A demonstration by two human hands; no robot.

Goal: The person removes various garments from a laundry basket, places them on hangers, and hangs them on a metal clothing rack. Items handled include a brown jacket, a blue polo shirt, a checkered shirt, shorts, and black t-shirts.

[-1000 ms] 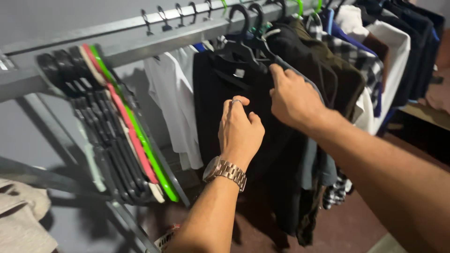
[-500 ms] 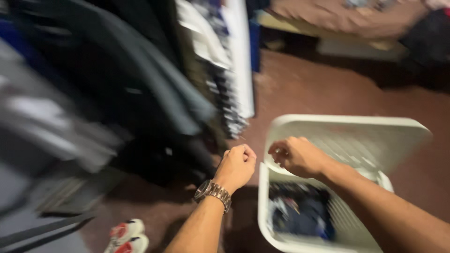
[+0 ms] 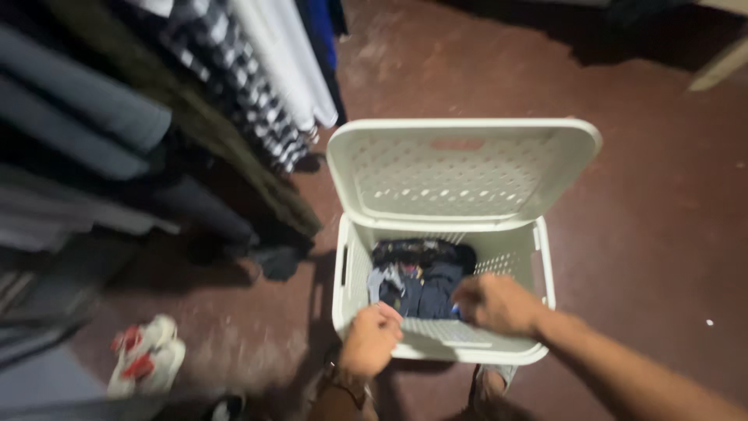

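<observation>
Looking down, we see a white perforated laundry basket point(image 3: 520, 257) standing on the dark red floor point(image 3: 639, 226), its hinged lid point(image 3: 460, 171) thrown back and standing open behind the opening. Inside lie dark clothes point(image 3: 421, 281), mostly navy and black, heaped low in the bottom.

Our left hand point(image 3: 371, 340) sits at the near left rim of the basket, fingers curled in toward the palm; we cannot tell whether it grips anything. Our right hand point(image 3: 495, 302) reaches over the near rim into the basket, just above the clothes, fingers bent loosely; motion blur keeps us from telling whether it has hold of cloth.

To the left hang garments point(image 3: 156, 117) in a row: grey and black pieces, a black-and-white checked shirt point(image 3: 234, 86), white ones beside it, and a blue one farther back. On the floor at lower left lies a pair of white shoes with red trim point(image 3: 146, 360), well apart from the basket.
</observation>
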